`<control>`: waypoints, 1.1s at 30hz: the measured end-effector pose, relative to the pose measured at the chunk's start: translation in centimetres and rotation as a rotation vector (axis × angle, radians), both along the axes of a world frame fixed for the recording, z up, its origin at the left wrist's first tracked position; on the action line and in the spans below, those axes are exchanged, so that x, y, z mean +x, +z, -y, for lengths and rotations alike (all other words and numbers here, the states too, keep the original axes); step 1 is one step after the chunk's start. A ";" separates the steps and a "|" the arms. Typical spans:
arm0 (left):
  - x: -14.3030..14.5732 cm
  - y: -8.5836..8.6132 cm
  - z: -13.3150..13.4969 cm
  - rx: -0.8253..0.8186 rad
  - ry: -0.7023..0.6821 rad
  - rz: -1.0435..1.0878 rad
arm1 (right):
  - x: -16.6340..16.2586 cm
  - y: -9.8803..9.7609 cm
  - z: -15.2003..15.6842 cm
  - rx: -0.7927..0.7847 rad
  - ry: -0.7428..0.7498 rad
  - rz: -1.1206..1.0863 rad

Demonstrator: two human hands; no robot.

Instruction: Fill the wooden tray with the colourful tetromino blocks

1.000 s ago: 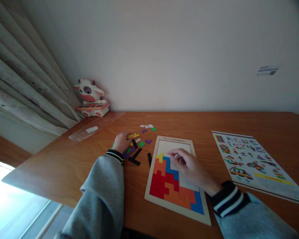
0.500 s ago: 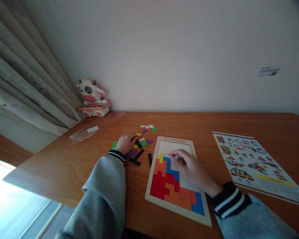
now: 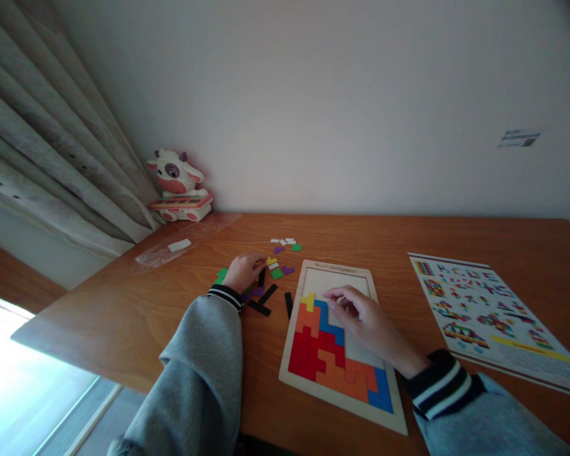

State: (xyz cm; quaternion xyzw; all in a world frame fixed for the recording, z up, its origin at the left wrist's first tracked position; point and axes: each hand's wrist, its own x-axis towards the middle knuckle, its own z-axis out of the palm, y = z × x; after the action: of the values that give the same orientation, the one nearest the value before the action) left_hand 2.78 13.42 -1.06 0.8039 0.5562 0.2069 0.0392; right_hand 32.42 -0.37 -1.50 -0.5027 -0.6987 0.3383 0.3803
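The wooden puzzle tray [image 3: 342, 427] lies flat on the table [image 3: 361, 235], its pale base showing at 12 o'clock. Fitted inside are a yellow piece [image 3: 308, 303] at 10 o'clock, a stepped blue piece [image 3: 327, 322] near the middle, red pieces [image 3: 304, 354] around 9, orange pieces [image 3: 344, 373] at 6 and another blue piece [image 3: 382, 394] at 5. All are flat, built of squares and set edge to edge.

The right hand [image 3: 368, 322] is over the tray, hiding part of its 3 o'clock side; thumb and forefinger curl slightly apart, with nothing visible between them.

Toward 10 o'clock, the left hand [image 3: 242, 273] covers part of the loose pieces [image 3: 276, 273]; its fingertips are at a small yellow piece [image 3: 271, 261], but whether they grip it I cannot tell. A black bar [image 3: 289, 305] lies just beside the tray.

Farther out are a printed pattern sheet [image 3: 494, 316] at 3, a clear plastic bag [image 3: 159, 254] at 10, and a cow-shaped toy keyboard [image 3: 183, 201] between 10 and 11.
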 end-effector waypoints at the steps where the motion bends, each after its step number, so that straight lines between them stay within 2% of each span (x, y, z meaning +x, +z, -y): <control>1: -0.1 -0.1 -0.1 -0.004 0.009 0.014 | 0.0 0.0 0.0 -0.001 -0.002 0.001; 8: -0.7 0.1 -0.4 0.030 0.117 0.081 | 0.0 -0.1 0.0 0.001 -0.008 -0.006; 15: 0.0 -0.3 -0.3 0.049 -0.069 -0.066 | -0.1 0.1 0.1 0.003 -0.002 -0.005; 22: -0.5 -0.2 -0.4 0.033 0.008 -0.065 | -0.1 0.0 0.0 0.005 0.002 0.007; 33: 0.4 0.0 0.0 0.005 -0.029 -0.061 | 0.0 -0.1 -0.1 -0.008 0.011 0.009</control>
State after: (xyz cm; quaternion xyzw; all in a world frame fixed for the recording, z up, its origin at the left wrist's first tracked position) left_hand 3.13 13.38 -1.08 0.8179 0.5449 0.1833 0.0230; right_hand 32.45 -0.31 -1.65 -0.5020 -0.7018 0.3409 0.3733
